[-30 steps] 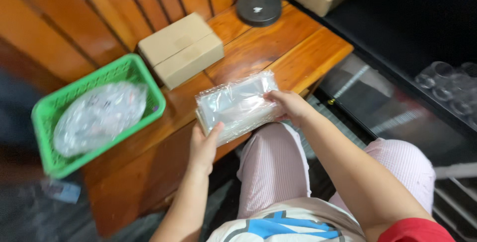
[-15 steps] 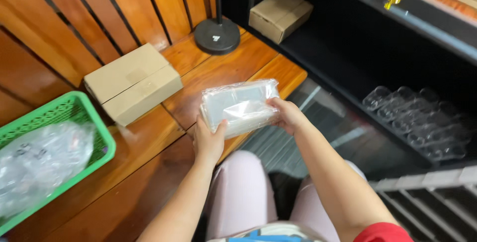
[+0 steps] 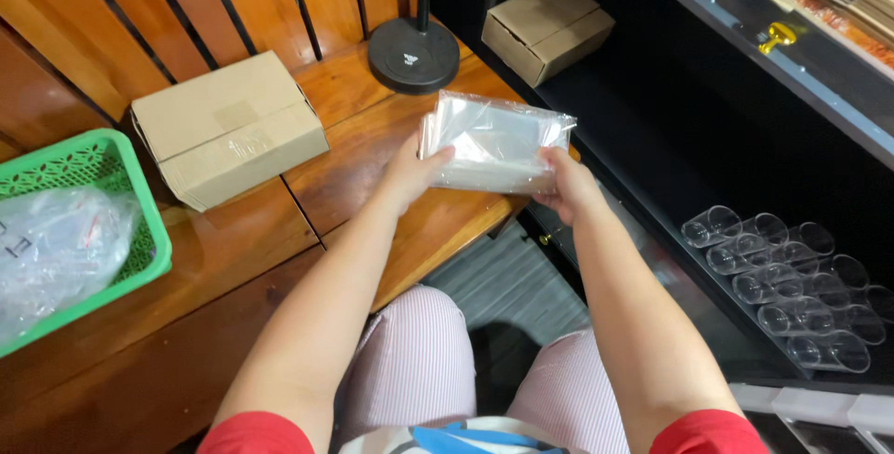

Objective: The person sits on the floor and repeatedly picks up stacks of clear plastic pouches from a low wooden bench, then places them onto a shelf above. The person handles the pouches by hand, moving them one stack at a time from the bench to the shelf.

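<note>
Both my hands hold a flat stack of clear plastic bags [image 3: 498, 140] above the right end of a wooden bench [image 3: 363, 184]. My left hand [image 3: 410, 175] grips the stack's left edge with the thumb on top. My right hand [image 3: 566, 184] grips its lower right corner. The stack lies roughly level, slightly tilted, and its far edge reaches towards a black round stand base [image 3: 413, 54].
A closed cardboard box [image 3: 228, 128] lies on the bench to the left. A green plastic basket [image 3: 121, 230] holding a clear bag sits at the far left. A second cardboard box [image 3: 546, 27] and several clear plastic cups [image 3: 792, 277] lie on a black shelf to the right.
The view has swung to the right, so the basket has slid to the left edge and the cups have come into view. Both hands have kept hold of the stack.
</note>
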